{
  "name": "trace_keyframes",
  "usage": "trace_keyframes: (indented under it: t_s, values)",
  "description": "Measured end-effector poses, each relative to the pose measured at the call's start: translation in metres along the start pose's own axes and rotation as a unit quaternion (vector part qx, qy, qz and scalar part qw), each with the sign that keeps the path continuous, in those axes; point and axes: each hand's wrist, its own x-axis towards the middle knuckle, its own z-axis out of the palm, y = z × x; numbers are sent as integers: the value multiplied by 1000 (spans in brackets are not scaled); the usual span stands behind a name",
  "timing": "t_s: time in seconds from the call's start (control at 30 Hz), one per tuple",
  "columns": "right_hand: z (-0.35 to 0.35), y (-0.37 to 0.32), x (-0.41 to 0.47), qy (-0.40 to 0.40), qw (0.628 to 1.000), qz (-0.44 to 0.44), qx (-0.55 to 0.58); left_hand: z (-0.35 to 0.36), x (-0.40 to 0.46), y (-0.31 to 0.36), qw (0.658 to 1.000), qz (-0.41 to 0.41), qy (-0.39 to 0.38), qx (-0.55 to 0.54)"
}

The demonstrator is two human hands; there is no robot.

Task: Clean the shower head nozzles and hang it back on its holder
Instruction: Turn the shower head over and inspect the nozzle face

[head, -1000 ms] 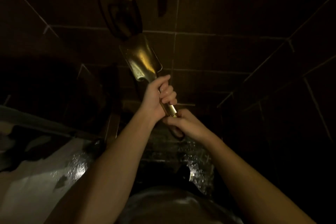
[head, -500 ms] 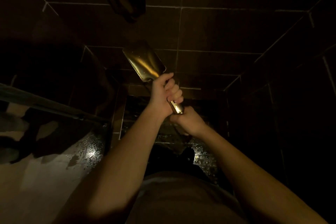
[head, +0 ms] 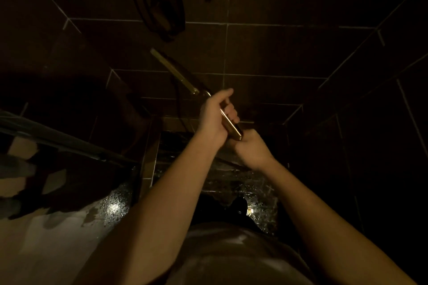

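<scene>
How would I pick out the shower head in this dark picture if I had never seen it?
Start at the dark tiled wall ahead and follow the two bare arms up to where the hands meet. The left hand grips a gold handle there, with the right hand just below its end. The shower head is the flat blade running up-left from that grip, the only shiny gold thing among brown tiles.

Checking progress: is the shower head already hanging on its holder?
No, both hands still grip the shower head handle, below the holder.

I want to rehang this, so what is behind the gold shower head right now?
Behind the gold rectangular shower head is dark brown tiled wall. The dark wall-mounted fixture sits above it, apart. Its nozzle face is turned edge-on, hidden.
</scene>
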Motion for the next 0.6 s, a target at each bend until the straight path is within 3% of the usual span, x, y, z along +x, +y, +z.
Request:
trace_keyframes:
  t_s: [0.07,0.13,0.23,0.27,0.37,0.47,0.53,0.6]
  values:
    - [-10,-5,-4,-117,990,14,82,-11,-4,12,988,-15,-155,-23]
    - [-16,-12,-8,-221,963,56,142,-18,-6,21,964,-21,-263,-41]
    - [-15,-24,-14,-248,951,84,165,-15,-7,29,945,-24,-322,-56]
    - [-12,-25,-14,-221,958,71,165,-10,-6,31,952,-26,-300,-49]
    - [-3,-23,-12,-59,997,1,45,7,-7,28,995,3,-102,-6]
    - [6,-12,-7,55,997,-13,-43,15,-8,17,999,36,16,12]
    - [5,-12,-8,51,997,-17,-57,13,-8,15,999,24,15,21]
    - [-3,-14,-10,-21,999,-30,-12,4,-10,18,999,9,-49,16]
